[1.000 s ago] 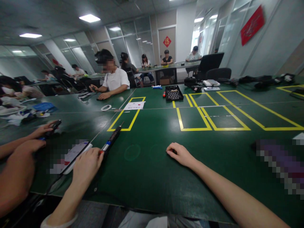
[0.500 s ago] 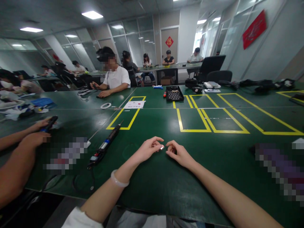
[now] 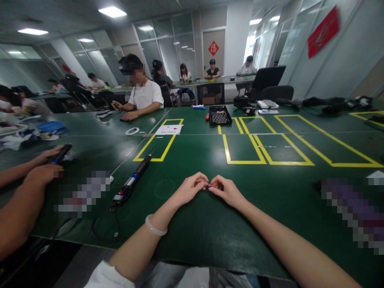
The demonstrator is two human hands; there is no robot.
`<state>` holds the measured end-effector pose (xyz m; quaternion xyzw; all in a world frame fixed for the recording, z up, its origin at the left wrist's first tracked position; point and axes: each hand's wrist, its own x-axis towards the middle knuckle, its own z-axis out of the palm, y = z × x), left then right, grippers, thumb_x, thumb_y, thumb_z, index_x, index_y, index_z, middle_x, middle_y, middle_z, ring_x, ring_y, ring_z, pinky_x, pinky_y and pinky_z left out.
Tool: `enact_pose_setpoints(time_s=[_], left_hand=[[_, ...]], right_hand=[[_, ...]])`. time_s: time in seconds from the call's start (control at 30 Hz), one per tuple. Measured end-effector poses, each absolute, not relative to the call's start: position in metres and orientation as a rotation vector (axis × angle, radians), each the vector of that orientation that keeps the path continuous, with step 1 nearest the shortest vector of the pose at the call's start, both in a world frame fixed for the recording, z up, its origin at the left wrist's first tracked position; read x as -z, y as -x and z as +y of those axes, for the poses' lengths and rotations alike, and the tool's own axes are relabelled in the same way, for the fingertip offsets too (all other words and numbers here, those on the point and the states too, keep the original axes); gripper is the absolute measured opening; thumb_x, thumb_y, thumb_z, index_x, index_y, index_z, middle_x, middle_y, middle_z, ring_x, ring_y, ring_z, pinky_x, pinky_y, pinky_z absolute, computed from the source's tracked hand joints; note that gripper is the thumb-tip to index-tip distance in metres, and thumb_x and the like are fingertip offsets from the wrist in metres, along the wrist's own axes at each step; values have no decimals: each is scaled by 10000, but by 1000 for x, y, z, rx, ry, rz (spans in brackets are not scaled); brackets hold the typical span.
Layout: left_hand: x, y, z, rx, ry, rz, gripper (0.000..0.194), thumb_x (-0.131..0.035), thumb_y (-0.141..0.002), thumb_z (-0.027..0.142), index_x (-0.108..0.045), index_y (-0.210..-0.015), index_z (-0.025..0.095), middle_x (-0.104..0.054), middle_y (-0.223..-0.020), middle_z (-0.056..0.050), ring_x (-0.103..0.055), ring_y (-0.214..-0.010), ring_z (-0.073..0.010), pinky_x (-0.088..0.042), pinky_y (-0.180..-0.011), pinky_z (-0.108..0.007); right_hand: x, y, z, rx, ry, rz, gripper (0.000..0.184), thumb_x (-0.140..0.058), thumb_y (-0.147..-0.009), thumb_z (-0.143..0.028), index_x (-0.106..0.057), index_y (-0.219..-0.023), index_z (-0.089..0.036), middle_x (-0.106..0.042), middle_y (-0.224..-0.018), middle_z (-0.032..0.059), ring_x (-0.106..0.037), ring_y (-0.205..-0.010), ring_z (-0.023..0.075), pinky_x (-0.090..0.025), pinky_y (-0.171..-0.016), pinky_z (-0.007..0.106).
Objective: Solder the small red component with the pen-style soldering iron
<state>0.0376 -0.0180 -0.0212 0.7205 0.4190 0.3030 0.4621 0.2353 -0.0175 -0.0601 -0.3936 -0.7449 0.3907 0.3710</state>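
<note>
My left hand (image 3: 191,188) and my right hand (image 3: 228,192) meet fingertip to fingertip above the green table (image 3: 192,232). Between their pinched fingers is a small piece with orange-red and dark parts (image 3: 211,185), too small and too covered to name. The right thumb and forefinger close on its orange-red side, and the left fingertips press in from the other side. A pale bangle (image 3: 156,226) circles my left wrist. To the left of my hands lies an electric screwdriver (image 3: 132,180) with a long thin bit and a cable.
A black tray (image 3: 220,116) with small parts stands at the back, beside a red object (image 3: 207,116). Yellow tape (image 3: 246,162) marks rectangles on the table. At left, a co-worker's hands (image 3: 51,168) hold a dark tool. A white paper (image 3: 169,129) lies ahead.
My right hand has moved left until its fingertips meet the left ones. The small shiny bit at my left fingertips is now mostly covered, and an orange-red part shows between the hands.
</note>
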Motion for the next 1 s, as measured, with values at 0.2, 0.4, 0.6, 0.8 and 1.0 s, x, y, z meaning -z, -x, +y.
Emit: enact_pose_setpoints(time_s=[0.2,0.4,0.6,0.8,1.0], left_hand=[[14,-45,-30,-743,-1939,995,226,-586,-827,256,-570,-1041,186,-659,-961,-22,-620,-863,-129,-465,-817,-257],[18,-46,-29,-744,-2018,1105,172,-552,-860,310,-603,-975,194,-671,-906,-12,-626,-854,-135,-466,-802,-252],[15,-41,-28,-718,-2064,1118,183,-530,-868,316,-601,-988,198,-669,-928,-17,-628,-866,-140,-475,-817,-261],[0,20,-36,-640,-2260,1477,403,-513,-860,443,-515,-1214,248,-591,-1189,-57,-566,-1078,-201,-443,-942,-353],[15,168,-51,-369,-2162,2197,776,-525,-763,566,-360,-1388,136,-417,-1402,-157,-406,-1280,-314,-332,-1059,-463]], right_hand=[[59,-238,-15,-1093,1044,-1903,356,-463,-936,-418,-571,-714,-162,-582,-603,-7,-520,-565,116,-378,-586,232],[62,-237,-15,-1208,957,-1783,296,-467,-930,-451,-536,-841,-178,-564,-644,-23,-526,-594,119,-403,-605,236],[60,-235,-18,-1230,883,-1783,243,-606,-850,-400,-532,-931,-183,-571,-773,-1,-504,-644,116,-402,-593,230],[57,-237,-18,-1206,957,-1843,231,-596,-854,-391,-565,-907,-168,-562,-737,-2,-487,-624,115,-387,-567,229],[59,-235,-18,-1216,963,-1864,223,-616,-840,-372,-582,-891,-158,-556,-704,-12,-492,-619,112,-380,-570,225]])
